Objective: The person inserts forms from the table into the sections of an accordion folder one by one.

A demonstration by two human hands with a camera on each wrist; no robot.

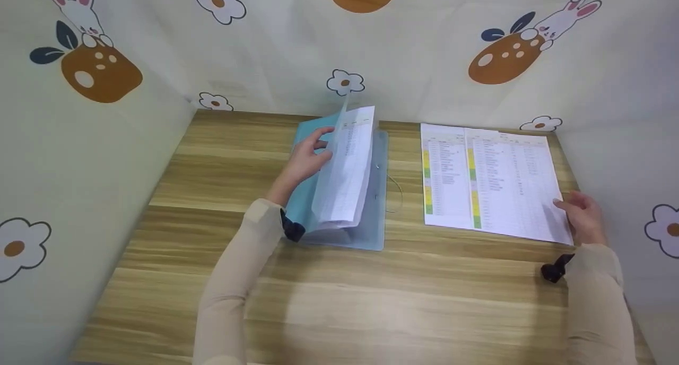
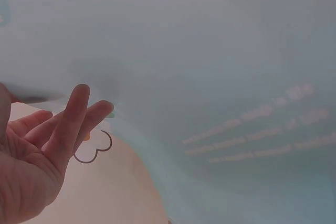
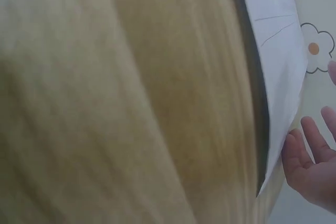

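A light blue folder (image 1: 374, 216) lies open on the wooden table (image 1: 403, 301). My left hand (image 1: 307, 158) props up a clear sleeve with a printed sheet (image 1: 347, 168) so that it stands on edge above the folder. In the left wrist view my fingers (image 2: 71, 124) are straight against the translucent sleeve (image 2: 226, 77). To the right lie two printed sheets (image 1: 488, 179) with yellow and green marks. My right hand (image 1: 583, 214) rests at their lower right corner, fingers relaxed. In the right wrist view the fingers (image 3: 307, 156) sit beside the paper edge (image 3: 278, 77).
Cloth walls (image 1: 106, 68) printed with flowers and rabbits close in the table on the left, back and right. A thin cord (image 1: 398, 192) lies on the wood between folder and sheets. Bare wood fills the near half of the table.
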